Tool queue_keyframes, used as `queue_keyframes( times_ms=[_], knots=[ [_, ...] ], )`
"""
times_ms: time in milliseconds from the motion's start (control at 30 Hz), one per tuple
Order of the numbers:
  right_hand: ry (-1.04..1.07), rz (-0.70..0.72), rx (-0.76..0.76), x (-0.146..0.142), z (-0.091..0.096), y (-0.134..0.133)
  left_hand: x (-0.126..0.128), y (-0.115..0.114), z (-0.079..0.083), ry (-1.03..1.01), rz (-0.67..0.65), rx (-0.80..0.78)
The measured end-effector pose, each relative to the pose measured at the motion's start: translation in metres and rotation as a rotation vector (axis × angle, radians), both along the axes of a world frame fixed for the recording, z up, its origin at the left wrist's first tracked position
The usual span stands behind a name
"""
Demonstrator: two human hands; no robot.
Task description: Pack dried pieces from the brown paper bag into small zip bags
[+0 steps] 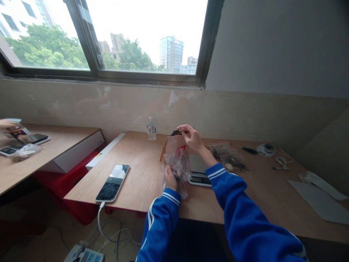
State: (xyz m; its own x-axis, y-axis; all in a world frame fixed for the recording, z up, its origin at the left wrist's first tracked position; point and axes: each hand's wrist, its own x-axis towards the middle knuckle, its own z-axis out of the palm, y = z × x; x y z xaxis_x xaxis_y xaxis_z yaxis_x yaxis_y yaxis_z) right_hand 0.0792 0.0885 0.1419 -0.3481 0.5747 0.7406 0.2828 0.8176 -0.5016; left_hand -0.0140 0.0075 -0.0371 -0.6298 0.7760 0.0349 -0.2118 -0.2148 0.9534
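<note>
Glossy clear plastic bag, smooth wooden table, glossy phone screen

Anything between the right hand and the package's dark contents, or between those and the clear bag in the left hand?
Nothing visible separates the right hand from the dark contents at the top of the package. Between those and the clear bag in the left hand stands the package's near panel.

The one view looks from head height, forward and down, close over the blue sleeves onto the counter, window beyond.
</note>
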Motion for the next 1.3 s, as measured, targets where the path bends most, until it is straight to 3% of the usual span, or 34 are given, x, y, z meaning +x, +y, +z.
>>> queue_keyframes(
  times_ms=[133,267,400,533,700,833,1033,1300],
  knots=[
    [-0.119,-0.007,0.083,0.001,0.006,-0.005,0.000,-0.002,0.005,-0.012,-0.001,-0.005],
    [0.042,-0.152,0.117,0.006,0.002,-0.032,0.000,-0.003,0.008,-0.033,-0.002,-0.019],
    [0.091,-0.202,-0.099,0.012,-0.030,-0.071,0.000,-0.002,0.006,-0.053,-0.005,-0.014],
    [-0.125,-0.146,-0.385,0.012,-0.065,-0.090,-0.002,0.000,0.000,-0.087,-0.001,0.011],
    [-0.288,0.058,-0.598,0.005,-0.074,-0.092,-0.001,0.001,-0.001,-0.161,-0.031,0.065],
    [-0.312,0.132,-0.567,0.003,-0.076,-0.097,0.000,-0.001,0.001,-0.121,-0.087,0.108],
    [-0.322,0.214,-0.509,0.008,-0.088,-0.095,-0.002,-0.002,-0.003,-0.078,-0.056,0.098],
    [-0.388,0.192,-0.539,0.011,-0.085,-0.096,-0.002,-0.001,-0.002,-0.062,-0.057,0.111]
  ],
)
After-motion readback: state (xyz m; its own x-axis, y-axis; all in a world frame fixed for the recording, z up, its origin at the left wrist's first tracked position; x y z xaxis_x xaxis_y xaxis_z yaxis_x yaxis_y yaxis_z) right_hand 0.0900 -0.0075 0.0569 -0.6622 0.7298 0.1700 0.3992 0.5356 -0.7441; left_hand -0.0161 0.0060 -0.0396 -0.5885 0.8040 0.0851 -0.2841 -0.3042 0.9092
